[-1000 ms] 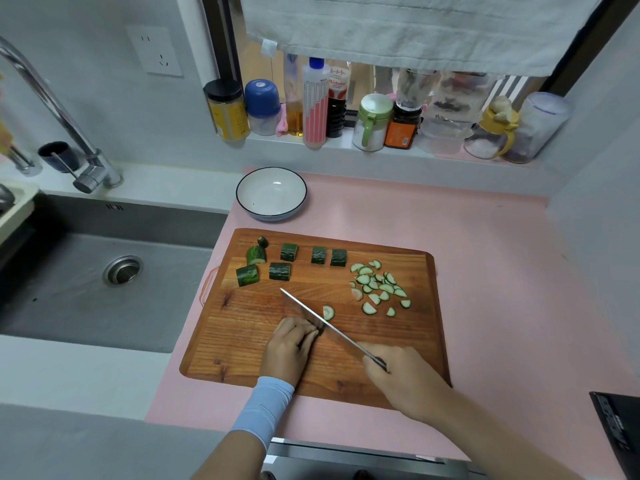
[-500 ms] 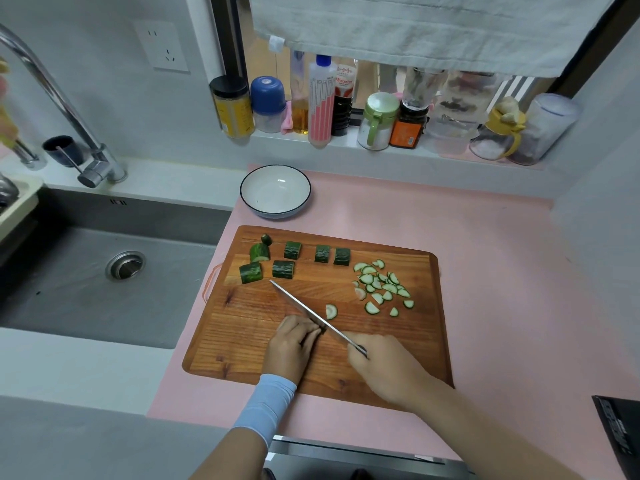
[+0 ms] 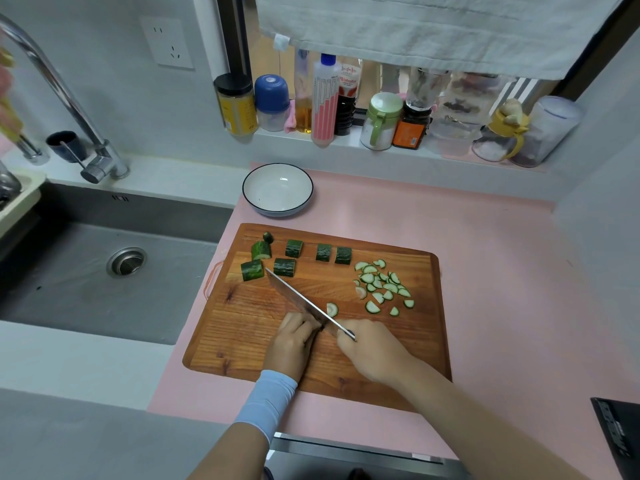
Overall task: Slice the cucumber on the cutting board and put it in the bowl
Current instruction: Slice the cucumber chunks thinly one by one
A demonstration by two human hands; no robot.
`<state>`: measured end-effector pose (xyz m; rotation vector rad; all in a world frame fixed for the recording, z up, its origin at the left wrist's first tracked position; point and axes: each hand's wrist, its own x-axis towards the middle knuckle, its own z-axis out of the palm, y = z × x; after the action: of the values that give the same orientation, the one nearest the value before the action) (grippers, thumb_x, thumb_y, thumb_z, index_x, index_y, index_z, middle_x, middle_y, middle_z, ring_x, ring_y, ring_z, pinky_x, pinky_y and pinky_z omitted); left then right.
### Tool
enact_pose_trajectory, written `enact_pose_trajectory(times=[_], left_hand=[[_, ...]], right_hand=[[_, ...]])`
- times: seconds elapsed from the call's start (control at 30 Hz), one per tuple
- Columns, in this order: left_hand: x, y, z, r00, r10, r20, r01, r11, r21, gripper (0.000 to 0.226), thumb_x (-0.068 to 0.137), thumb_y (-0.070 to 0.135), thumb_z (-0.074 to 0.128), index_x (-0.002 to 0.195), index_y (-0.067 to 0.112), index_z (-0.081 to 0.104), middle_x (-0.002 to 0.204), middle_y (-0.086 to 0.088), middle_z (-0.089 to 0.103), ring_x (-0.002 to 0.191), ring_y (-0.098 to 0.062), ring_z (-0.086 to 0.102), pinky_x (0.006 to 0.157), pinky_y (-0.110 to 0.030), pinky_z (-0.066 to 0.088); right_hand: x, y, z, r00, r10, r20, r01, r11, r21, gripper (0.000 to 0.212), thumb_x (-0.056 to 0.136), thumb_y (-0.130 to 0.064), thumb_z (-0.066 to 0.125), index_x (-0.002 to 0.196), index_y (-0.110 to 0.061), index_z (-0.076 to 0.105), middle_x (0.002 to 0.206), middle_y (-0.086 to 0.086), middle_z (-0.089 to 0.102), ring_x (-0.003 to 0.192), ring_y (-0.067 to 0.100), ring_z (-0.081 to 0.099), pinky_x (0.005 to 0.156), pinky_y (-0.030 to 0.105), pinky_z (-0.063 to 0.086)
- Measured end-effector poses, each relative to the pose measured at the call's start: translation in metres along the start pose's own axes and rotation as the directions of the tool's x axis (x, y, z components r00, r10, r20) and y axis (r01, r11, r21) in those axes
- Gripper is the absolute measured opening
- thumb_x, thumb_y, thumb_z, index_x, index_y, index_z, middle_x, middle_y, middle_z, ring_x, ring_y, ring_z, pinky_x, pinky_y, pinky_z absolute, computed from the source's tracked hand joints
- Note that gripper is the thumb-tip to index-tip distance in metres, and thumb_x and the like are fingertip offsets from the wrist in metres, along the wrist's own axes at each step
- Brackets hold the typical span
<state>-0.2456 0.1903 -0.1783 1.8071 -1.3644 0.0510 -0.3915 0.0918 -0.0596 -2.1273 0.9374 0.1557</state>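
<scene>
My left hand (image 3: 292, 344) covers whatever its curled fingers press beside the knife (image 3: 303, 302); my right hand (image 3: 374, 351) hides the handle. The tap (image 3: 65, 98) runs off the left edge, and a black thing (image 3: 620, 438) is cut off near right.

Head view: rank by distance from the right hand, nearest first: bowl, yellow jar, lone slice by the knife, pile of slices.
1. lone slice, just beyond the right hand, beside the knife.
2. pile of slices, right side of the board.
3. bowl, behind the board.
4. yellow jar, on the windowsill.
</scene>
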Motion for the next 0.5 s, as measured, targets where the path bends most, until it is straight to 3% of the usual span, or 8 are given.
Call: enact_pose_trajectory(times=[0.2,0.5], left_hand=[[0.001,0.002,0.0,1.0,-0.012,-0.001,0.012,1.0,0.004,0.017,0.094,0.017,0.057,0.087,0.01,0.072,0.091,0.003,0.062,0.087,-0.015,0.056,0.084,-0.012,0.041],[0.001,0.003,-0.001,1.0,-0.02,-0.006,0.02,1.0,0.003,0.02,0.095,0.018,0.056,0.086,0.009,0.071,0.09,0.001,0.063,0.086,-0.016,0.057,0.08,-0.021,0.047]], right_hand=[[-0.006,0.005,-0.003,1.0,-0.017,-0.005,0.017,1.0,-0.005,0.034,0.099,-0.029,0.044,0.066,-0.023,0.04,0.059,-0.006,0.05,0.055,0.009,0.042,0.056,0.032,0.035],[-0.034,0.015,-0.013,0.998,-0.066,-0.012,0.066,0.998,-0.014,0.036,0.101,-0.026,0.041,0.065,-0.029,0.042,0.057,-0.008,0.046,0.051,0.007,0.039,0.052,0.027,0.03]])
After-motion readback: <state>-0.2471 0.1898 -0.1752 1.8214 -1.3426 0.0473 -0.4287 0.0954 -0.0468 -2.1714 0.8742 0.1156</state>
